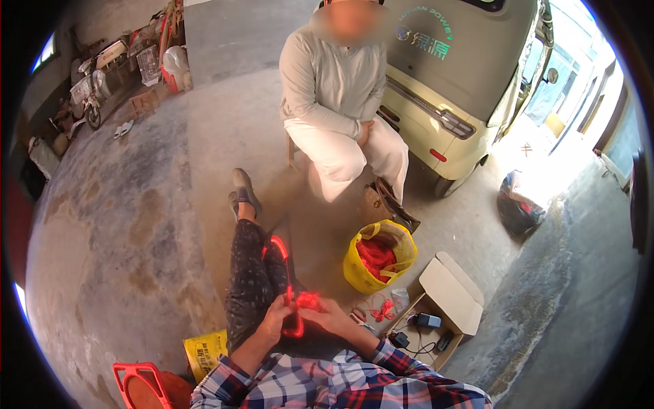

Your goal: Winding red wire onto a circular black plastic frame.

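Observation:
My left hand (274,319) is closed around a bright red, bent rod-like frame (280,247) that lies above my legs. Its curved far end rests near my knee, and a lower curved part (294,332) shows between my hands. Next to it, a bunched red bundle (308,300), cord or netting by its look, is pinched in the fingers of my right hand (332,317). Glare blurs the red strands, so how bundle and frame are joined cannot be made out.
A yellow bag (354,267) of red stringy material stands ahead, right. Nearby lie red cord (383,311), apparent scissors (358,313) and an open carton (458,286) with chargers. A seated person (330,82) faces me beside a three-wheeled vehicle (436,109). A red plastic frame (139,371) stands lower left.

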A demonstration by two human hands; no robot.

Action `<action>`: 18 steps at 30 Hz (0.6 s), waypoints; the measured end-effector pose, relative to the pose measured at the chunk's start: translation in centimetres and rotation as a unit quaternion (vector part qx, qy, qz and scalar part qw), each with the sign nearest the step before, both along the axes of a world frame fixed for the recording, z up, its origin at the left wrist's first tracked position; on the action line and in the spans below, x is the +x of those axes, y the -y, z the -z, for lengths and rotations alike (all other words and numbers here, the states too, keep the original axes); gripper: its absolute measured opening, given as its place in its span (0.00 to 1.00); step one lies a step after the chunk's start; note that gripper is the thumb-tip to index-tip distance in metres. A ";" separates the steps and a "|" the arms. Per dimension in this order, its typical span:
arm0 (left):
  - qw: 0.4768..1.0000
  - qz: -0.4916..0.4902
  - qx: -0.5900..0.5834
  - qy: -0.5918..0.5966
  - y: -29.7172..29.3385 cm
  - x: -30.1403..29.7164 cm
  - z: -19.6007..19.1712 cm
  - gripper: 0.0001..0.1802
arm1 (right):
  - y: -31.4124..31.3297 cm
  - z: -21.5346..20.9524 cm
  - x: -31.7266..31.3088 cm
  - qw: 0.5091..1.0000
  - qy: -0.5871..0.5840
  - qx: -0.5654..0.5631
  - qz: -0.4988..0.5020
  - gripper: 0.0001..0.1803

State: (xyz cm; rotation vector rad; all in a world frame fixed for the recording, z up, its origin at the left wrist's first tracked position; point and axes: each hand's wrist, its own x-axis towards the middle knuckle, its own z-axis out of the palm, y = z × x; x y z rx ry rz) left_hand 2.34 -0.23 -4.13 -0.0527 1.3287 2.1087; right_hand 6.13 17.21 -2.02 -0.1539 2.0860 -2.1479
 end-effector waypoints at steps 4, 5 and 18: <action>1.000 0.001 0.002 0.018 -0.2 -0.1 -1.8 0.16 | 0.2 1.3 -0.3 1.000 0.006 -0.014 0.012 0.18; 1.000 -0.001 0.006 0.007 -0.3 -0.1 -2.3 0.16 | 0.3 1.5 -0.3 0.999 0.008 -0.037 0.015 0.19; 1.000 0.002 -0.016 0.009 -0.2 0.4 -1.5 0.19 | -0.5 -0.9 0.4 0.987 0.128 -0.093 -0.019 0.17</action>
